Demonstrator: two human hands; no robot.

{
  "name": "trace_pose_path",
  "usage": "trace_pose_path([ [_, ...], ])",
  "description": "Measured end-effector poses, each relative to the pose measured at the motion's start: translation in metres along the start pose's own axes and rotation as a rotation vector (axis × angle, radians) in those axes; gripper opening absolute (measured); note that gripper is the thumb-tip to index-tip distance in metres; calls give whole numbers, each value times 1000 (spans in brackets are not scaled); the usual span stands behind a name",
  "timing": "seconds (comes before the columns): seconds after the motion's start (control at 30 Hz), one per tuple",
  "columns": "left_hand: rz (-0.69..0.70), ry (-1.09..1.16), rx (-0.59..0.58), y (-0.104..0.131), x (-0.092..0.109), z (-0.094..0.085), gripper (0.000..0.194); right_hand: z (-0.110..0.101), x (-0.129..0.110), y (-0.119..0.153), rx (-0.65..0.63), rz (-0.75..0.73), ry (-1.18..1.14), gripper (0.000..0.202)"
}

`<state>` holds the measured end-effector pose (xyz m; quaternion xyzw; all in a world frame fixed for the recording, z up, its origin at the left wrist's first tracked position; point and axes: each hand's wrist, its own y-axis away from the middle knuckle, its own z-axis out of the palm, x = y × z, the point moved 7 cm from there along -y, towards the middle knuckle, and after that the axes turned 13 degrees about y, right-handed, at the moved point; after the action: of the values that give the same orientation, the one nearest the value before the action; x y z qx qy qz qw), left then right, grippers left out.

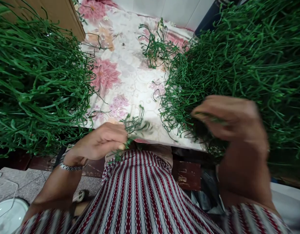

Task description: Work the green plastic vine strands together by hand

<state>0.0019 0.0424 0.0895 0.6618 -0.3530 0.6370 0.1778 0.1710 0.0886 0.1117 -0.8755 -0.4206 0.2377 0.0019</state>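
My left hand (105, 140), with a bracelet at the wrist, is closed on a small bunch of green stems (136, 125) at the table's front edge. Their curled tips spread to the right and are partly blurred. My right hand (225, 118) is smeared by motion over the front of the large right heap of green stems (240, 68). Its fingers are bent together, and a bit of green shows between them. Another large heap of green stems (38, 81) fills the left side. A small loose clump (156, 47) lies at the back, touching the right heap.
A floral cloth (137, 81) covers the table between the heaps. A cardboard box (64, 16) stands at the back left, a dark blue object (210, 18) at the back right. Tiled wall rises behind. A white round lid or basin (10, 214) is at the lower left.
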Motion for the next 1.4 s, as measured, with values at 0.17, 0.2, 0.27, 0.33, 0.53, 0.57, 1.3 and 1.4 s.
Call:
trace_pose_path([
  [0.17, -60, 91, 304, -7, -17, -15, 27, -6, -9, 5, 110, 126, -86, 26],
  [0.2, -93, 105, 369, -9, -24, -16, 28, -5, -13, 2, 135, 137, -87, 25],
  [0.27, -137, 131, 459, -11, -34, -18, 29, 0, -19, -5, 170, 165, -73, 22],
  [0.33, -149, 172, 503, -13, -40, -17, 29, 11, -21, -12, 177, 221, -75, 21],
  [0.53, -147, 355, 664, -10, -49, -17, 26, 56, -28, -18, 47, 308, -145, 17],
  [0.57, -149, 378, 682, -9, -51, -17, 26, 59, -31, -18, 55, 281, -137, 16],
  [1.3, -78, 32, 886, -10, -43, -13, 20, 61, -43, -12, 282, 191, -35, 21],
  [1.4, -69, -32, 874, -14, -42, -10, 19, 60, -44, -11, 291, 200, 0, 22],
])
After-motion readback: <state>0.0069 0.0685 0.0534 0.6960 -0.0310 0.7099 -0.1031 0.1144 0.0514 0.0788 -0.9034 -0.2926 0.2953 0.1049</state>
